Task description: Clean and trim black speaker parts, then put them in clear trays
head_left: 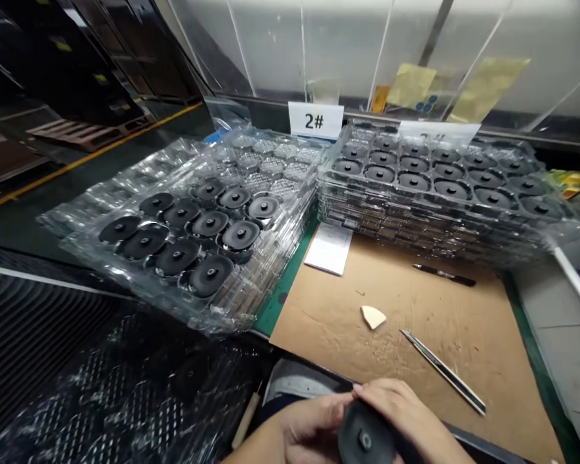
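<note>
Gripping a black disc (pixel 365 438) with a central hub low at the near edge of view, just below a brown cardboard mat (pixel 430 322), with the left hand (pixel 309 428) steadying its side and the right hand (pixel 406 412) curving over its top, fingers (pixel 381 392) pressed together on the rim; lying on the mat, a utility knife (pixel 444 374); rising beyond, stacked clear trays (pixel 280 258) of matching discs.

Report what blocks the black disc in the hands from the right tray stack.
Nothing upright blocks the black disc from the tray stack; only a utility knife and pale wedge lie flat on cardboard.
</note>
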Demonstrator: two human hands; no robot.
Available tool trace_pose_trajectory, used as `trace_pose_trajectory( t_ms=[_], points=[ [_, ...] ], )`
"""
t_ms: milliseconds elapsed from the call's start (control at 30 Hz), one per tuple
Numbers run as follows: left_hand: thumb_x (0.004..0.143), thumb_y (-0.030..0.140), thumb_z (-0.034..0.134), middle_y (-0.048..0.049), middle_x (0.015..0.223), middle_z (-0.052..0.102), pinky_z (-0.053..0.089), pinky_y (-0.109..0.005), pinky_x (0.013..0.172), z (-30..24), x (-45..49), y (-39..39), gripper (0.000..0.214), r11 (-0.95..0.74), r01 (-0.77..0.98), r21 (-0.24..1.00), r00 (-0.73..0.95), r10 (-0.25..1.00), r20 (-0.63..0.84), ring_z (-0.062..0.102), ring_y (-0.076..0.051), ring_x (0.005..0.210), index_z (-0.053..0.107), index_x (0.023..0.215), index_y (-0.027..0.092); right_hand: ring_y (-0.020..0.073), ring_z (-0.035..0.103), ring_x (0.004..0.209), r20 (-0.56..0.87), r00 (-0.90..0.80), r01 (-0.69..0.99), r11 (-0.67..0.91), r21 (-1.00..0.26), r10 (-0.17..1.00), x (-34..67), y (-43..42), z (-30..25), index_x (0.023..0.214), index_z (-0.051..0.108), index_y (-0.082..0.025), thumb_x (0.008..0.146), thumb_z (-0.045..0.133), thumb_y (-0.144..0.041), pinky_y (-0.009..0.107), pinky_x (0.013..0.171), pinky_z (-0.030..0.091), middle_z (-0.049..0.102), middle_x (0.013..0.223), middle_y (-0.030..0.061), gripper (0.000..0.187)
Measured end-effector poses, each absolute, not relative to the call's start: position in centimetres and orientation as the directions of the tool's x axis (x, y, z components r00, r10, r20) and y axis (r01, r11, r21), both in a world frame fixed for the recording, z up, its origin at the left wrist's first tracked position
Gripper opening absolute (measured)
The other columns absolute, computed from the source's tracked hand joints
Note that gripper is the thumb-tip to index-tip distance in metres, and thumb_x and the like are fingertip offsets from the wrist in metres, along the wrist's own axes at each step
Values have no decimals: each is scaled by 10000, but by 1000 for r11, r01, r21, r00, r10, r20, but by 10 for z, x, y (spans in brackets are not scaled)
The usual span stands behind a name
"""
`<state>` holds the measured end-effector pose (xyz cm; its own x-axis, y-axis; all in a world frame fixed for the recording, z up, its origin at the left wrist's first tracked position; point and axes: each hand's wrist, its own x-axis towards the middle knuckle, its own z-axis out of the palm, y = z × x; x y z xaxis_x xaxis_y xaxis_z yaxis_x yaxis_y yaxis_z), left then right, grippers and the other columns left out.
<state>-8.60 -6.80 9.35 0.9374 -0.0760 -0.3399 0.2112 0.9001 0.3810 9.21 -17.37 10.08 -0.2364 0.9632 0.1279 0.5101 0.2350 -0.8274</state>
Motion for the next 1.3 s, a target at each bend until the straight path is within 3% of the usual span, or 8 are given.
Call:
trace_pose_trajectory(
  t_ms=[167, 300, 467, 700, 900, 1033, 1167, 1300],
  points=[
    [462, 656, 738, -97, 1041, 674, 299, -489, 1004, 67, -92, -60, 804, 895, 360, 264, 897, -254, -362, 545, -351, 1114, 648, 1069, 137, 241, 458, 1203, 92, -225, 463, 189, -866, 970, 84, -164, 96, 1418, 260, -277, 817, 544, -513, 349, 986, 424, 523, 1288, 74, 705],
    [578, 561, 745, -132, 1051, 667, 460, -419, 866, 67, -89, -47, 708, 973, 108, 206, 941, -33, -337, 636, -280, 966, 586, 1146, 170, 263, 386, 1271, 85, -177, 614, 177, -769, 981, 103, -144, 106, 1408, 302, -277, 777, 584, -536, 375, 1007, 406, 411, 1396, 76, 738],
    [708, 367, 727, -59, 1262, 551, 464, -327, 873, 79, -78, -19, 613, 909, -286, 303, 822, 395, -409, 573, -288, 1110, 451, 1256, 349, 258, 493, 1084, 39, 365, 787, -286, -546, 930, 135, -121, 72, 1236, 538, -275, 880, 474, -401, 453, 923, 427, 528, 1219, 90, 383],
    [783, 354, 651, -89, 1336, 487, 402, -366, 995, 91, -64, -2, 525, 802, -446, 397, 638, 596, -488, 488, -313, 1208, 431, 1256, 291, 278, 497, 960, -27, 358, 762, -309, -570, 933, 127, -99, 37, 1179, 584, -157, 847, 516, -385, 481, 836, 448, 544, 1068, 147, 408],
    [846, 332, 576, -121, 1305, 519, 365, -408, 1038, 86, -52, 2, 498, 770, -516, 375, 533, 631, -563, 489, -307, 1209, 366, 1293, 272, 162, 611, 942, -118, 318, 592, -294, -750, 941, 113, -104, 58, 1143, 581, -208, 914, 408, -304, 258, 782, 512, 625, 1050, 62, 303],
    [850, 305, 575, -149, 1284, 533, 343, -431, 1057, 85, -46, 1, 533, 776, -513, 368, 501, 619, -605, 497, -311, 1200, 344, 1325, 231, 165, 643, 891, -351, 359, 210, -441, -872, 865, 89, -120, 63, 1073, 617, -197, 916, 413, -368, 258, 750, 529, 664, 987, 59, 309],
    [825, 289, 611, -157, 1273, 542, 318, -430, 1076, 86, -44, 0, 506, 783, -473, 403, 519, 618, -591, 488, -307, 1209, 431, 1286, 182, 84, 512, 420, -612, 236, -216, -573, -791, 755, 75, -135, 60, 1025, 599, -151, 875, 458, -474, 199, 390, 421, 582, 641, -1, 382],
    [790, 278, 656, -139, 1285, 540, 316, -439, 1078, 90, -43, -4, 487, 801, -414, 432, 552, 598, -581, 476, -304, 1219, 498, 1240, 177, 108, 566, 545, -564, 335, -255, -504, -825, 755, 90, -126, 68, 1026, 586, -147, 805, 577, -458, 204, 451, 465, 622, 760, 42, 382]
  ],
)
